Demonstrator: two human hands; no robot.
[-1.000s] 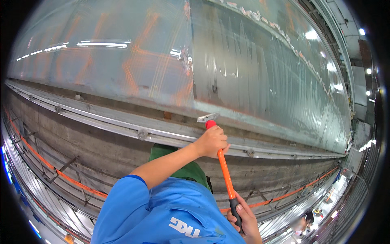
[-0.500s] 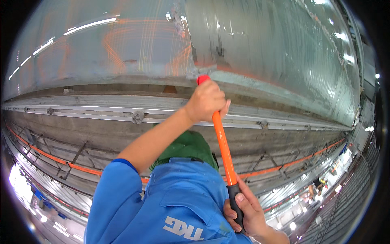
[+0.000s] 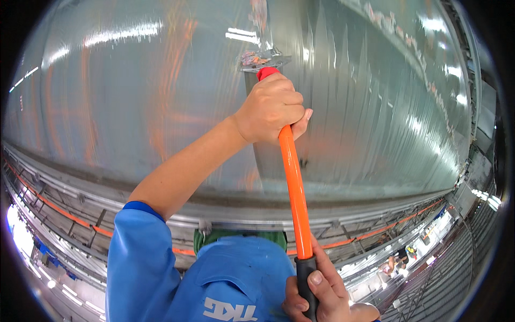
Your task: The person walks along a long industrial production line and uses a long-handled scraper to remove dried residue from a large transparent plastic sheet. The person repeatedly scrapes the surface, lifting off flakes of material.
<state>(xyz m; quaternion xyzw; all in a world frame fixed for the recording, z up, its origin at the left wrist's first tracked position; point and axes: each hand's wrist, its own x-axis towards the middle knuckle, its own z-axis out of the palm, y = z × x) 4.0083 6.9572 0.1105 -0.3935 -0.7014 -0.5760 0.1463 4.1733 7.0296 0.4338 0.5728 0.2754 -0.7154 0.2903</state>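
I hold a long-handled scraper (image 3: 296,193) with both hands. Its orange shaft ends in a black grip at my end and a red neck at the far end. My left hand (image 3: 273,104) is wrapped round the shaft just behind the red neck. Close to my body, my right hand (image 3: 319,292) is closed on the black grip. At the far end the wide blade is partly covered by crumpled scraps (image 3: 263,58) of clear film and residue. It meets a large, shiny grey-green sheet surface (image 3: 204,96), along a seam between a lighter left part and a darker right part.
Orange streaks mark the left part of the surface. A metal rail (image 3: 161,214) runs along its near edge, in front of my body. Behind me are an orange railing (image 3: 75,214) and bright lamps. Another person (image 3: 397,262) is small in the distance at lower right.
The scraper has moved forward along the seam, from near the surface's front edge to farther in, and both hands have gone with it. Crumpled scraps are now gathered at the blade.
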